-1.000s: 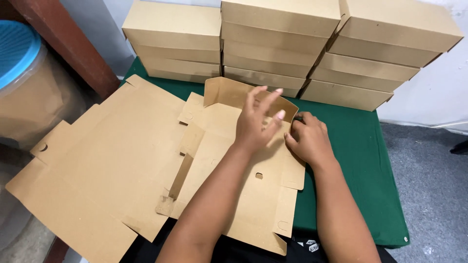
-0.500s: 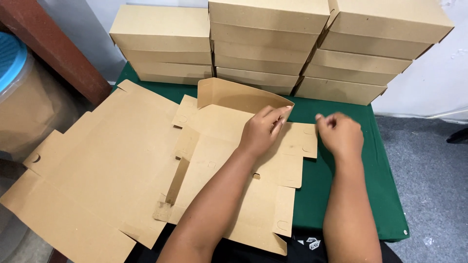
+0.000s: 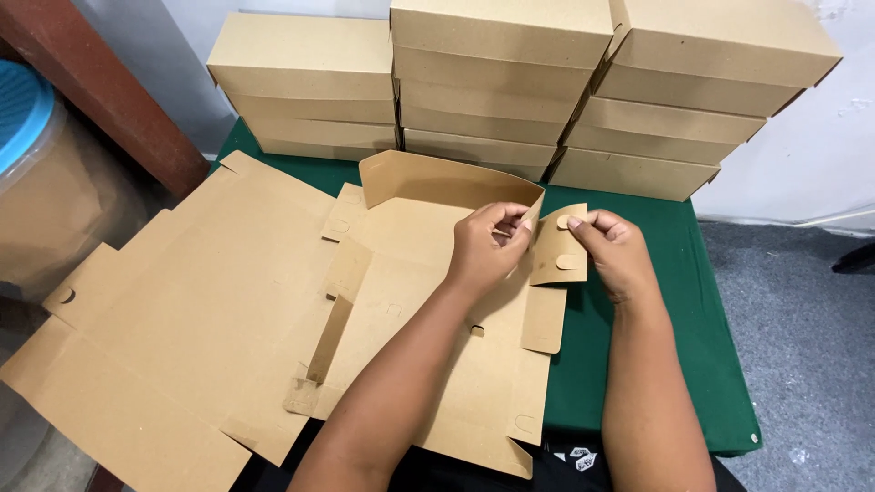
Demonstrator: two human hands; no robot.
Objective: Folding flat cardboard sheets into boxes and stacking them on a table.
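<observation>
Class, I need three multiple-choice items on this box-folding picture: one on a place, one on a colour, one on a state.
1. Where are the finished boxes stacked?
A. at the table's far edge
B. on the floor
C. on the barrel

2. What colour is the table cover?
A. red
B. green
C. white

3. How does the side flap stand?
A. lying flat
C. torn off
B. raised, pinched by both hands

Key: 1 A, they line the back behind the flat cardboard. 2 B, green shows beside it. 3 B, left hand and right hand grip it.
</observation>
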